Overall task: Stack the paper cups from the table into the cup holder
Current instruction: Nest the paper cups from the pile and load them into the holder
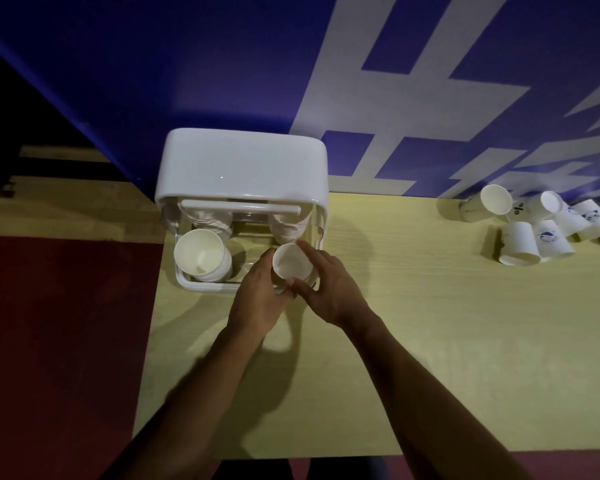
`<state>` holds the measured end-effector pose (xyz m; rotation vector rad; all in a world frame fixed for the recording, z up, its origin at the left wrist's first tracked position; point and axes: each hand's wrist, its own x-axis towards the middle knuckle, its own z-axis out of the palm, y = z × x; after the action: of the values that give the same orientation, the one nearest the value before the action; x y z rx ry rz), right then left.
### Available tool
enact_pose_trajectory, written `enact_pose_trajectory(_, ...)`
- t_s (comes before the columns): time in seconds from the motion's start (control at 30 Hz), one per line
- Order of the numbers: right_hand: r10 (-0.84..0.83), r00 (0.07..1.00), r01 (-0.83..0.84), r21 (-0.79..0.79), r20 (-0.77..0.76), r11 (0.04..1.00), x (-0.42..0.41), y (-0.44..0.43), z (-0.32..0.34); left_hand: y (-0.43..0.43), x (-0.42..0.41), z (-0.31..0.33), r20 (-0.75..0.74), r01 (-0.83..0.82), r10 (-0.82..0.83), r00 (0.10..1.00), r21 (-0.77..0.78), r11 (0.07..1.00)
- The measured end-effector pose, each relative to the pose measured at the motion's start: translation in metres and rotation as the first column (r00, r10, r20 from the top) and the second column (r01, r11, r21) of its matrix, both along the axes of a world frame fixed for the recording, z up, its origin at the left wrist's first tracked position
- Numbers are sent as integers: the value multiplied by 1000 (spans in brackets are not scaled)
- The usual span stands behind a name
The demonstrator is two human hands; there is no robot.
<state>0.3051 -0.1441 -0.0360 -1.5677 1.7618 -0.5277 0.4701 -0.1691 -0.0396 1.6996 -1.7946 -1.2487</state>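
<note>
A white cup holder (pixel 240 168) with a raised lid stands at the table's back left. Inside it, a stack of paper cups (pixel 201 254) fills the front left slot, and more stacks sit at the back. Both hands wrap one upright white paper cup (pixel 290 263) over the holder's front right slot. My left hand (pixel 257 299) grips its left side and my right hand (pixel 329 289) its right side. Several loose paper cups (pixel 530 226), some printed, lie tipped over at the table's far right.
The pale wooden table (pixel 430 341) ends at a left edge beside a dark red floor (pixel 59 323). A blue wall with large white lettering (pixel 378 91) rises right behind the holder and the loose cups.
</note>
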Motion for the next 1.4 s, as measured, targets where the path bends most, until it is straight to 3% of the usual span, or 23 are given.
enact_pose_trajectory(0.2, 159, 983, -142, 165, -96, 976, -4, -18, 5, 6, -1, 0, 42, -59, 60, 997, -23, 998)
enact_pose_trajectory(0.3, 167, 985, -152, 210, -52, 966, -4, -19, 6, 9, -2, -1, 86, -75, 78, 993, -44, 996)
enact_pose_trajectory(0.43, -40, 997, 37, 48, 60, 998, -14, 0, 8, 17, -2, 12, 123, -65, 72, 990, -66, 996)
enact_pose_trajectory(0.57, -274, 942, 276, 19, 192, 961, -47, 43, 25, 48, -30, 41, 204, -82, 142, 969, -278, 957)
enact_pose_trajectory(0.73, -520, 828, 514, 89, 207, 853, -139, 114, 46, 76, -144, 67, 115, 230, -209, 971, -212, 950)
enact_pose_trajectory(0.93, -775, 586, 774, 122, 235, 622, -276, 192, 63, 62, -313, 73, 205, 466, -439, 875, -114, 877)
enact_pose_trajectory(1.03, -801, 544, 790, 171, 250, 589, -334, 213, 53, 50, -400, 56, 130, 360, -365, 922, 62, 931)
enact_pose_trajectory(1.13, -783, 570, 754, 218, 249, 619, -392, 227, 34, 52, -486, 26, 56, 98, -120, 991, 301, 949)
enact_pose_trajectory(1.2, -762, 600, 723, 244, 242, 646, -423, 233, 24, 56, -526, 6, 109, -69, 29, 994, 380, 922)
enact_pose_trajectory(1.3, -731, 645, 673, 286, 223, 682, -464, 238, 14, 59, -559, -23, 276, -245, 156, 949, 330, 912)
enact_pose_trajectory(1.4, -739, 655, 665, 345, 157, 662, -494, 228, 1, 60, -559, -32, 233, -334, 277, 932, 262, 905)
